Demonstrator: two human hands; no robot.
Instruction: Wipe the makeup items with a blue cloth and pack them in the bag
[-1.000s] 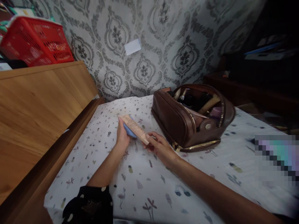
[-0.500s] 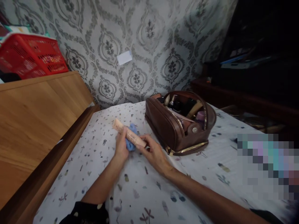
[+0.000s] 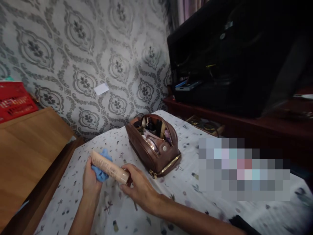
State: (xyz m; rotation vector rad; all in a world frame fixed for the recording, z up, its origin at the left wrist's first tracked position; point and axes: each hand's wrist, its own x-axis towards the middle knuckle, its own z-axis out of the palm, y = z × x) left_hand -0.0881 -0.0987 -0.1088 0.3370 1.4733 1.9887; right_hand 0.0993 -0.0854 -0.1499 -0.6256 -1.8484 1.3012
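Observation:
A peach-coloured cosmetic tube (image 3: 109,165) with a clear-looking cap lies slantwise between my two hands, its small print too blurred to read. My left hand (image 3: 91,178) is closed on a crumpled blue cloth (image 3: 100,175), pressed against the underside of the tube near its flat end. With thumb and fingers my right hand (image 3: 140,189) grips the tube's cap end. Just beyond my right hand stands a brown leather toiletry bag (image 3: 139,147), its top unzipped, with several cosmetics inside.
A white sheet (image 3: 137,218) with small printed figures covers the surface below. Left are a wooden board (image 3: 31,143) and a red basket (image 3: 16,99). A patterned wall (image 3: 97,42) rises behind. At right stand a black screen (image 3: 220,65) and a blurred-out patch (image 3: 244,169).
The view has swung to the right, so the bag and hands sit further left in it. The tube stays in my hands over the blue cloth, with its cap end now showing more.

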